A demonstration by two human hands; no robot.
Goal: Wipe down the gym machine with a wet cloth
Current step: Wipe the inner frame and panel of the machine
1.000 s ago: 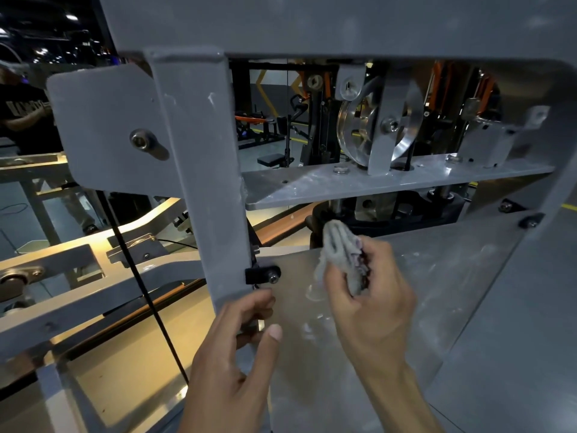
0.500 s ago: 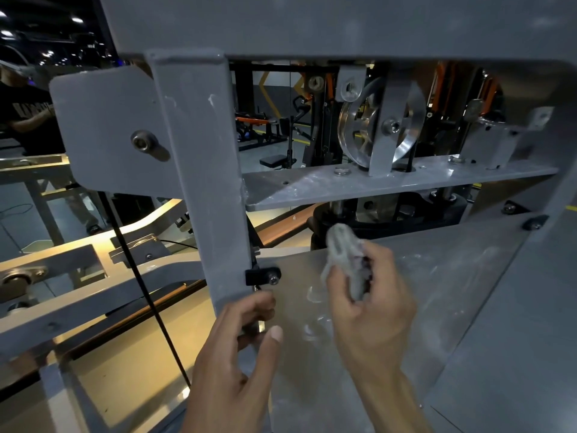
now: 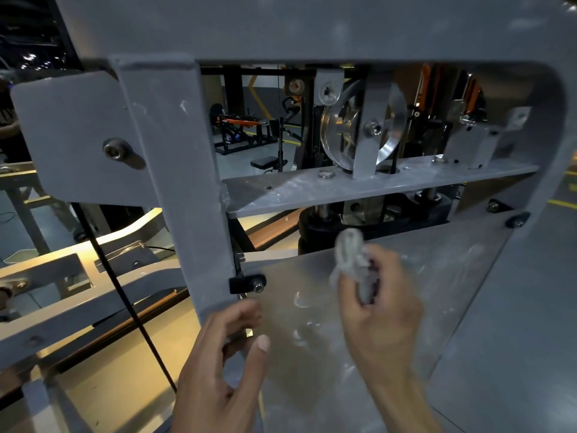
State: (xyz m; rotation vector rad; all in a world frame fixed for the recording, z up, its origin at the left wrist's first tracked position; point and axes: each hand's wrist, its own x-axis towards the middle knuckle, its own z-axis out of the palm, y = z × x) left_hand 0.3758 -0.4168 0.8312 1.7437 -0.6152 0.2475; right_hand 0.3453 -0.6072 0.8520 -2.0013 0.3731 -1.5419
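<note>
hands: right hand (image 3: 382,304) grips cloth (image 3: 349,260), barely shifted | left hand (image 3: 218,354) still grips frame post (image 3: 181,182)

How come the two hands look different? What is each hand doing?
The right hand is bunched around a crumpled grey cloth and holds it against the smudged clear panel; the left hand holds no cloth. The left hand curls its fingers round the edge of the grey metal upright post, thumb out, lower in the picture than the right hand. Both hands are bare and touch the machine.
</note>
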